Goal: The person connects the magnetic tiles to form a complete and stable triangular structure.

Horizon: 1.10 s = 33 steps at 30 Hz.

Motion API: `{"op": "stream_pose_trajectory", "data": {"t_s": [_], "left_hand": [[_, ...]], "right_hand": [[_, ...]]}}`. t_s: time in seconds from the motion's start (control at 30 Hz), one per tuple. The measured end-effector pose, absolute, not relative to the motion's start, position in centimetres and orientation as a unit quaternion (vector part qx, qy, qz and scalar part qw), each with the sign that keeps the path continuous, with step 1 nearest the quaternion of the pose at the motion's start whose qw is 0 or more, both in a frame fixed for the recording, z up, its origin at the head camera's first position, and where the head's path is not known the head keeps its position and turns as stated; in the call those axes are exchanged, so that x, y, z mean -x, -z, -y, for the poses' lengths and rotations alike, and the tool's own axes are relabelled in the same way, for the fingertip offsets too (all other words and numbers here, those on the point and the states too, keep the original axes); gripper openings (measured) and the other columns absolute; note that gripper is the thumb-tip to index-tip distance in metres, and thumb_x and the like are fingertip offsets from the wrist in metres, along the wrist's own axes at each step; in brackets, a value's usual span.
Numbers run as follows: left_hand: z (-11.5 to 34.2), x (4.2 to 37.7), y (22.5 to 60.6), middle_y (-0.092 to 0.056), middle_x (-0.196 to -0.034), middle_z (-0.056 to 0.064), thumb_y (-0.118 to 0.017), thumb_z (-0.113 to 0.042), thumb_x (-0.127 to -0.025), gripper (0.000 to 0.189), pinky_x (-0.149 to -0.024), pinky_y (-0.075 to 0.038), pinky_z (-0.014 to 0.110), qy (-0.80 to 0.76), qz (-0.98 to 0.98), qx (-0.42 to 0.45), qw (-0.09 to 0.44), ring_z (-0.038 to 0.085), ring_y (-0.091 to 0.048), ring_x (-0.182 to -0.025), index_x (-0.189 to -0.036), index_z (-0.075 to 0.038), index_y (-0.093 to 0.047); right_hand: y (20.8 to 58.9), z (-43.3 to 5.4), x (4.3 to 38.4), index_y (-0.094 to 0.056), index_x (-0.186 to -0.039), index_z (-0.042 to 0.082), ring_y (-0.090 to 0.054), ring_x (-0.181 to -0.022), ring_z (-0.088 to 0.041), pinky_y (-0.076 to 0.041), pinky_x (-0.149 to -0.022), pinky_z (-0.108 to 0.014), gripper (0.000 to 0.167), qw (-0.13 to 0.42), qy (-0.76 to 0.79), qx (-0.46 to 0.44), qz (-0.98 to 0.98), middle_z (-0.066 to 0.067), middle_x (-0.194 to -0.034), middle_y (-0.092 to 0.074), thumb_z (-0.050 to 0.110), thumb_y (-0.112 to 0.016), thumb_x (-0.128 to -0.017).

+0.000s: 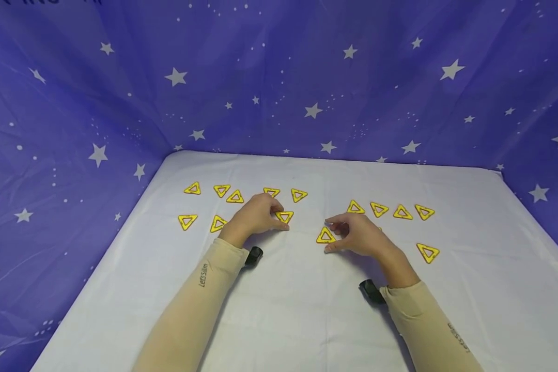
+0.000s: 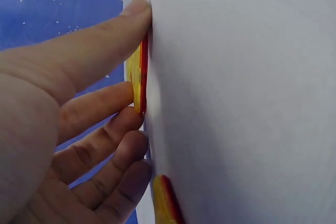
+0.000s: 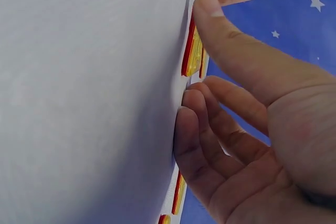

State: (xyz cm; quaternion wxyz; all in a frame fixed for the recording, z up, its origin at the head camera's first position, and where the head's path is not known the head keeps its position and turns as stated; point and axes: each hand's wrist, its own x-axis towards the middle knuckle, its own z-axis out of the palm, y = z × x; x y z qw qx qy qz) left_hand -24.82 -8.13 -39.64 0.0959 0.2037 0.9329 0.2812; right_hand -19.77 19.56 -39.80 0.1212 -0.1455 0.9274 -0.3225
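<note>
My left hand pinches a yellow triangular frame piece with a red underside, thumb on its near side and fingers on the far side. In the left wrist view, the triangle sits almost flat at the tabletop between thumb and fingers. To the right, my right hand holds a matching triangle between thumb and fingertips, low over the white cloth. The right wrist view shows this triangle edge-on beside the thumb. Whether either piece touches the cloth is hard to tell.
Several like triangles lie spread on the white-covered table, among them one at the left and one at the right. A triangle lies partly behind the left wrist. A starry purple-blue curtain borders the table.
</note>
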Motion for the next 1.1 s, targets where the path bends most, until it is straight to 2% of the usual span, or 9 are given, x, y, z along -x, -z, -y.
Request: {"op": "stream_pose_trajectory", "data": {"t_s": [0.3,0.6,1.1], "left_hand": [[8.3,24.7,39.8,-0.071,-0.107,-0.003,-0.09,-0.028,-0.077,0.048,-0.091,-0.047,0.034,-0.298,-0.925,-0.215,0.097,0.015,-0.061,-0.099,-0.119,-0.012,-0.075],[8.1,24.4,39.3,-0.069,-0.104,-0.001,-0.091,-0.022,-0.075,0.05,-0.087,-0.049,0.032,-0.332,-0.902,-0.249,0.12,0.016,-0.062,-0.098,-0.121,-0.01,-0.074],[7.1,23.6,39.6,-0.07,-0.112,-0.007,-0.09,-0.015,-0.077,0.045,-0.086,-0.049,0.028,-0.323,-0.872,-0.329,0.161,0.013,-0.062,-0.098,-0.12,-0.014,-0.076]], "right_hand": [[40.1,-19.5,19.8,-0.074,-0.119,0.003,-0.053,-0.082,-0.019,-0.046,-0.072,-0.035,0.055,0.123,0.31,0.131,-0.934,-0.002,-0.09,-0.062,0.026,-0.093,-0.073],[40.1,-19.6,19.7,-0.077,-0.114,0.005,-0.051,-0.076,-0.018,-0.043,-0.066,-0.034,0.045,0.11,0.3,0.133,-0.938,-0.002,-0.084,-0.06,0.023,-0.091,-0.076],[39.9,-19.8,19.7,-0.078,-0.11,0.003,-0.055,-0.075,-0.016,-0.047,-0.067,-0.033,0.032,0.106,0.311,0.14,-0.934,0.0,-0.087,-0.065,0.015,-0.086,-0.082]]}}
